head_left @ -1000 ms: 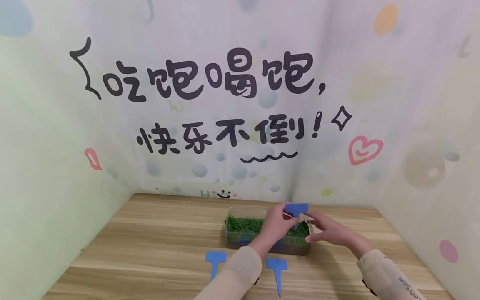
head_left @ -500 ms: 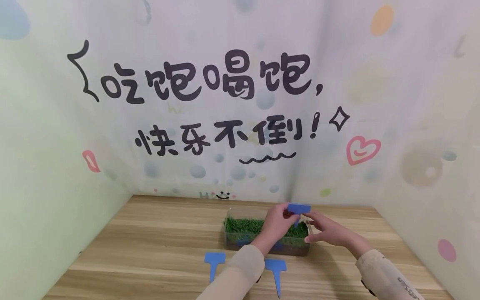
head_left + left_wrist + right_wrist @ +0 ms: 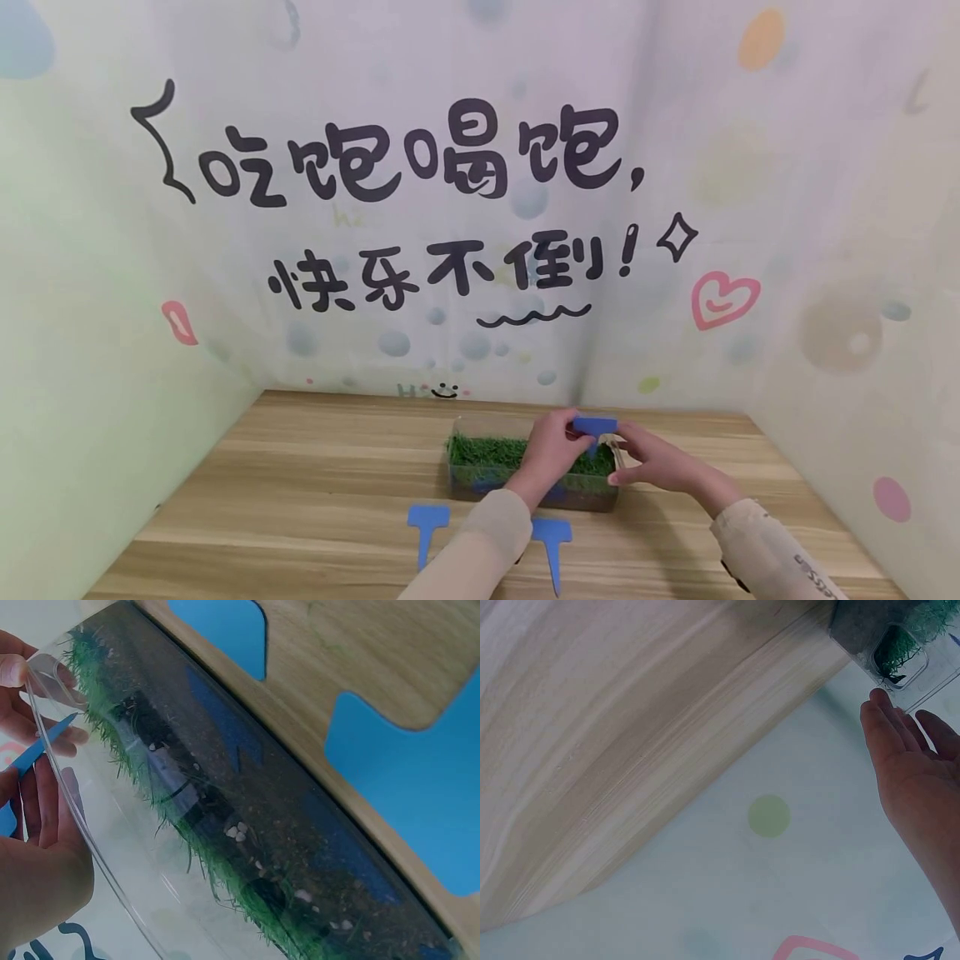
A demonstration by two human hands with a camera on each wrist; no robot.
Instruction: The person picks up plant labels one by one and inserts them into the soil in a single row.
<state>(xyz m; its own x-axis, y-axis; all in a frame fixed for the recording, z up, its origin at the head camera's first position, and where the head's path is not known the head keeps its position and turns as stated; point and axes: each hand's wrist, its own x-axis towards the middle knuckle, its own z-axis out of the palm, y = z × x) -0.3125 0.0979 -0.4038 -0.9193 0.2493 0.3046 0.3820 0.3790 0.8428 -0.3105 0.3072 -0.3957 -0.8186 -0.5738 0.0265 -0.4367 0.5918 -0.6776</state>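
A clear plastic box point(image 3: 536, 498) with green grass point(image 3: 487, 452) over dark soil stands on the table. My left hand point(image 3: 551, 450) pinches a blue T-shaped plant label point(image 3: 595, 426) above the grass at the box's right end. The label's pointed stem point(image 3: 34, 754) angles down inside the rim in the left wrist view. My right hand point(image 3: 656, 460) is at that same end, thumb by the front corner and fingers extended near the label. In the right wrist view, fingertips point(image 3: 877, 696) of this hand are right at the box's end wall.
Two more blue plant labels lie on the wooden table in front of the box, one to the left point(image 3: 428, 518) and one nearer the middle point(image 3: 552, 533), partly behind my left sleeve point(image 3: 480, 542). A printed curtain point(image 3: 360, 350) hangs behind the table.
The blue label in my left hand has come down slightly toward the grass. My right hand stays by the box's right end.
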